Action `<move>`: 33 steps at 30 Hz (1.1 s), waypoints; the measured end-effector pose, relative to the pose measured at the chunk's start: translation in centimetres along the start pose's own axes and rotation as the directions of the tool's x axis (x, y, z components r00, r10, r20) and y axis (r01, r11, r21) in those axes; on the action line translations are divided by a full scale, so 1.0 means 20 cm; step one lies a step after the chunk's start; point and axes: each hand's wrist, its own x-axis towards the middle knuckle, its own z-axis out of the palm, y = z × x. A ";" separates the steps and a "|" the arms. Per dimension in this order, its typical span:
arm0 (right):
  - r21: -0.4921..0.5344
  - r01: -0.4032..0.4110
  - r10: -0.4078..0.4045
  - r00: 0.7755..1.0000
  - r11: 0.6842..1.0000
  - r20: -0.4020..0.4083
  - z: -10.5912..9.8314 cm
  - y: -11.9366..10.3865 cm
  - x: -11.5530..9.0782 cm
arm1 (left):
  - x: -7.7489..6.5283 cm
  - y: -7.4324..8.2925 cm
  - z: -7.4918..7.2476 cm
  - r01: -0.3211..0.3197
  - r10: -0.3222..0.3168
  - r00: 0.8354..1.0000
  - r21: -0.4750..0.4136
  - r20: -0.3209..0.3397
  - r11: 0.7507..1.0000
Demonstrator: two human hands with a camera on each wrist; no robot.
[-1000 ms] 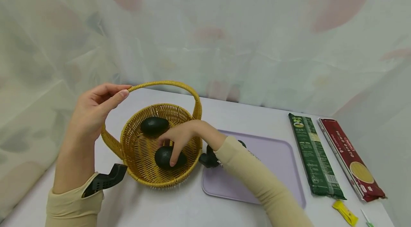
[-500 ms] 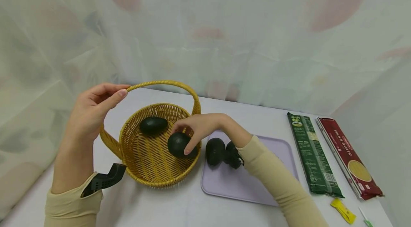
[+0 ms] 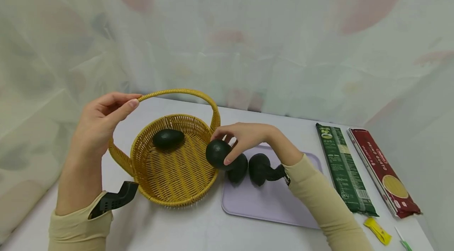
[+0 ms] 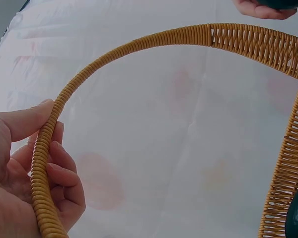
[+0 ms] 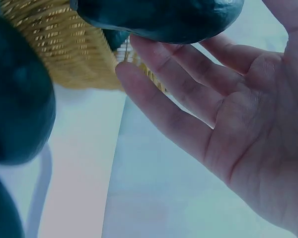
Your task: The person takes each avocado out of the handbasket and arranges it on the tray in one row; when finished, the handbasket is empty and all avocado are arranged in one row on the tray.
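My left hand (image 3: 103, 121) grips the handle (image 4: 134, 45) of a round yellow wicker basket (image 3: 170, 199), thumb on one side and fingers curled round the other. Inside the basket, near its back left, lies one dark green avocado (image 3: 168, 138). Over the basket's right rim, my right hand (image 3: 244, 138) holds a second avocado (image 3: 217, 154) between thumb and fingertips; the right wrist view shows that held avocado (image 5: 174, 20) at the fingertips. Two more avocados, a left one (image 3: 238, 170) and a right one (image 3: 258, 168), lie on the lilac tray (image 3: 269, 209).
Right of the tray lie a green pasta packet (image 3: 345, 168) and a red spaghetti packet (image 3: 384, 174). Nearer the front right are a small yellow wrapper (image 3: 377, 231) and a thin white-and-green item (image 3: 403, 239). A patterned curtain (image 3: 227, 38) hangs behind the white table (image 3: 170, 229).
My right hand has lifted an avocado off the basket's floor and carried it right, over the rim toward the tray. The left hand keeps its grip on the handle.
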 end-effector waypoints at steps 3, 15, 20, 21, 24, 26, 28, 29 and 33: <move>0.032 -0.009 0.010 0.999 0.999 -0.036 0.00 0.03 -0.06 | 0.00 0.00 0.00 0.004 -0.004 1.000 -0.008 -0.004 1.000; 0.095 -0.110 0.126 0.975 0.989 -0.180 0.05 0.18 -0.33 | 0.00 0.00 0.00 0.011 -0.011 1.000 -0.023 -0.023 1.000; 0.131 -0.154 0.183 0.951 0.979 -0.250 0.09 0.23 -0.43 | 0.00 -0.01 0.00 0.012 -0.013 1.000 -0.039 -0.024 0.999; 0.138 -0.162 0.194 0.945 0.977 -0.263 0.11 0.24 -0.45 | 0.00 -0.01 0.00 0.013 -0.014 1.000 -0.040 -0.024 0.999; 0.179 -0.173 0.220 0.932 0.969 -0.289 0.14 0.27 -0.51 | 0.00 0.00 -0.01 0.014 -0.015 1.000 -0.036 -0.027 0.999; 0.214 -0.174 0.234 0.926 0.961 -0.297 0.17 0.29 -0.55 | -0.01 0.00 -0.01 0.014 -0.015 1.000 -0.037 -0.027 0.999; 0.249 -0.180 0.254 0.917 0.952 -0.307 0.20 0.30 -0.58 | 0.00 0.00 -0.01 0.010 -0.011 1.000 -0.037 -0.026 0.999; 0.265 -0.184 0.265 0.912 0.947 -0.313 0.21 0.31 -0.60 | 0.00 0.00 -0.01 0.011 -0.012 1.000 -0.039 -0.023 0.999; 0.304 -0.206 0.312 0.881 0.930 -0.357 0.26 0.36 -0.67 | 0.00 0.00 0.00 0.009 -0.010 1.000 -0.046 -0.019 0.999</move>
